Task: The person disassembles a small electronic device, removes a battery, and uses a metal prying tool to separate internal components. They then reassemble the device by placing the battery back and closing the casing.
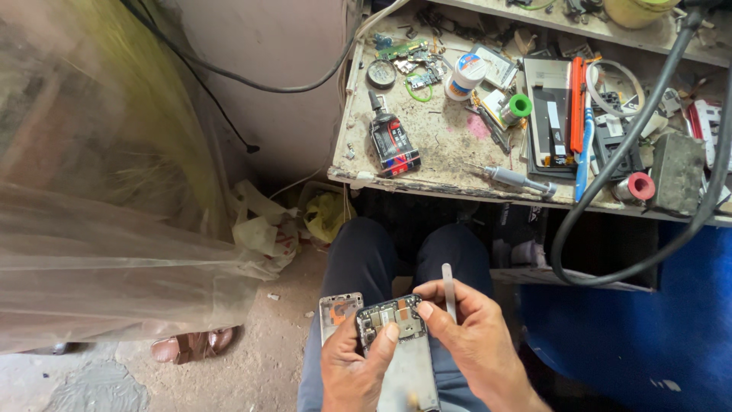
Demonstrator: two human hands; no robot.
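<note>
Grey metal and bare circuitry are shown on the opened phone (400, 343), which is held over the lap, low in the view and well below the tabletop (450, 137). The phone is gripped from below by the left hand (352, 374), whose thumb is laid across its lower board, just under the camera module. A second piece, a back cover (338, 311) with an orange patch, is seen just beside the phone on its left, tucked behind the left fingers; whether it is touching the phone cannot be told. The right hand (476, 339) is closed on the phone's upper right edge, the thumb being pressed onto the frame, and a thin pale pry tool (449, 292) is pinched upright between its fingers, the tip pointing away from the body. Both hands are thus occupied and set close together, with the phone between them.

On the tabletop above, well apart from the hands, a dark glue tube (393, 141), a white jar (463, 76), a green-capped roll (518, 107), a screwdriver (518, 180) and a blue toothbrush (585, 152) are laid among loose boards. A thick black cable (610, 175) is looped down over the tabletop edge.
</note>
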